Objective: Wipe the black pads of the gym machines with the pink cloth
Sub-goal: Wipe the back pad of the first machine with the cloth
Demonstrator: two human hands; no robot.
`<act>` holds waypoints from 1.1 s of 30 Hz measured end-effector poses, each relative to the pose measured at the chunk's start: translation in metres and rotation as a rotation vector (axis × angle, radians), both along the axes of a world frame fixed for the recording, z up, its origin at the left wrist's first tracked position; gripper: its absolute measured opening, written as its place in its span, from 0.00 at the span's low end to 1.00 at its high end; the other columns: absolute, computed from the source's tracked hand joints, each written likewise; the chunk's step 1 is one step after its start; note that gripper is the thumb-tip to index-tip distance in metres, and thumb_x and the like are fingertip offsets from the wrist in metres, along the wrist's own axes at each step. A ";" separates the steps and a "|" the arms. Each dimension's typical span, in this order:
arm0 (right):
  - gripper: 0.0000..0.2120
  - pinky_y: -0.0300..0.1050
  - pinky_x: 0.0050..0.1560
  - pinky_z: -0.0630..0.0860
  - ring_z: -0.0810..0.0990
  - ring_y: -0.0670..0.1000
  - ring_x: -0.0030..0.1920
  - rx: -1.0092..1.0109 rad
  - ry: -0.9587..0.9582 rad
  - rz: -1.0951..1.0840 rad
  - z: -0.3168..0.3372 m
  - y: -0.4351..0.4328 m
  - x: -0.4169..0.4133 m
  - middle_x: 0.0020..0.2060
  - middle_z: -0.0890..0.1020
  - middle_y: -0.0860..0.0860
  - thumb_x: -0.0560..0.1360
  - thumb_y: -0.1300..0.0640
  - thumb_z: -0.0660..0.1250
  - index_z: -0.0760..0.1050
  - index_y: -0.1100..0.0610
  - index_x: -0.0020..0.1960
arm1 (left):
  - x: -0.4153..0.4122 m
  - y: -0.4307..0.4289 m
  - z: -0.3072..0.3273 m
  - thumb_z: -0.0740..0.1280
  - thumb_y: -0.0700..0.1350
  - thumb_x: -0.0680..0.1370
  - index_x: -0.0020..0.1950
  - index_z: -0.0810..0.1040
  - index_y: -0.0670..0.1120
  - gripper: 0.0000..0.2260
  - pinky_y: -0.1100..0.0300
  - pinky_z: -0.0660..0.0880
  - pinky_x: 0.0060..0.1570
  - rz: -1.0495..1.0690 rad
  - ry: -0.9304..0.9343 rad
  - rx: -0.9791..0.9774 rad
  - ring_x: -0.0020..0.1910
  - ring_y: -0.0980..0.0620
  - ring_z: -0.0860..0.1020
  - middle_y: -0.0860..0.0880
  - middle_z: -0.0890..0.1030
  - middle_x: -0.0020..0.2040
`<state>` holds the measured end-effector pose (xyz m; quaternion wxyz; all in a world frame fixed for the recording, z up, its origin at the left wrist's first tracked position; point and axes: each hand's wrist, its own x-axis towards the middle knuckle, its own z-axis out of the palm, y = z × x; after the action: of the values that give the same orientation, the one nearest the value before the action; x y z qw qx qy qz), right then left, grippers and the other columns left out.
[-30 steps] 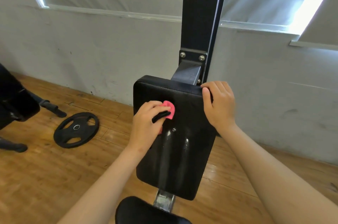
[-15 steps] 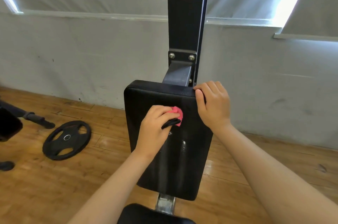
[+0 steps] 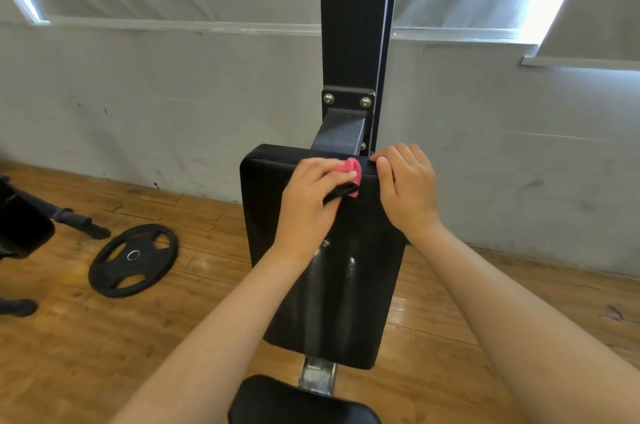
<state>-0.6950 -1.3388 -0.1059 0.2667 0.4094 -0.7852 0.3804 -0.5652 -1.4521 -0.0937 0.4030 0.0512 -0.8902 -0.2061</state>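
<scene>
Two hands: both of yours are on the upper end of the black pad, side by side, near each other but apart.
Left hand: your left hand has its fingers curled round the pink cloth and presses it against the pad's top edge.
Pink cloth: bunched small, it shows only past your left fingertips, at the top of the pad, just left of your right hand.
Dark strip: a black strip pokes out under your left fingers, just below the cloth; what it is cannot be told.
Right hand: your right hand grips the pad's top right corner, with fingers hooked over the edge and thumb on the front face.
Black pad: a tall rectangle facing you, with pale streaks down its lower middle.
Post: a dark post rises behind the pad, which joins it through a bolted bracket.
Seat: a second black cushion sits at the near edge below the pad.
Floor: on the wooden floor, a weight plate lies flat to the left, well apart from the pad.
Wall: a grey wall stands on the far side.
</scene>
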 end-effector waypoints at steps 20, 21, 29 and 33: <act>0.15 0.40 0.53 0.67 0.70 0.46 0.49 0.040 -0.149 0.080 0.007 0.007 0.005 0.46 0.79 0.52 0.80 0.53 0.55 0.78 0.58 0.50 | 0.035 0.032 0.001 0.71 0.39 0.74 0.55 0.77 0.49 0.11 0.71 0.73 0.54 -0.054 -0.005 0.727 0.55 0.63 0.77 0.56 0.80 0.53; 0.12 0.42 0.56 0.68 0.71 0.47 0.52 0.033 -0.182 0.102 0.010 0.010 0.008 0.49 0.79 0.52 0.80 0.54 0.57 0.77 0.58 0.52 | 0.036 0.035 0.006 0.71 0.39 0.74 0.54 0.76 0.50 0.12 0.71 0.72 0.53 -0.073 0.017 0.749 0.55 0.63 0.77 0.56 0.79 0.53; 0.05 0.40 0.48 0.74 0.74 0.42 0.46 -0.118 -0.312 0.184 0.001 0.044 0.101 0.44 0.76 0.44 0.76 0.54 0.62 0.76 0.53 0.49 | 0.037 0.043 0.017 0.74 0.43 0.72 0.45 0.74 0.51 0.10 0.72 0.71 0.45 0.036 0.035 0.783 0.44 0.64 0.76 0.55 0.78 0.43; 0.14 0.41 0.51 0.77 0.76 0.41 0.50 -0.080 -0.440 0.240 -0.007 0.046 0.115 0.50 0.77 0.43 0.74 0.48 0.65 0.75 0.51 0.57 | 0.038 0.045 0.016 0.74 0.45 0.73 0.46 0.76 0.49 0.08 0.66 0.72 0.52 -0.042 -0.031 0.807 0.47 0.62 0.77 0.54 0.80 0.44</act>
<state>-0.5804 -1.2928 -0.1125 0.0582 0.3963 -0.7544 0.5201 -0.5275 -1.4068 -0.0776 0.3329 0.1902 -0.7446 -0.5464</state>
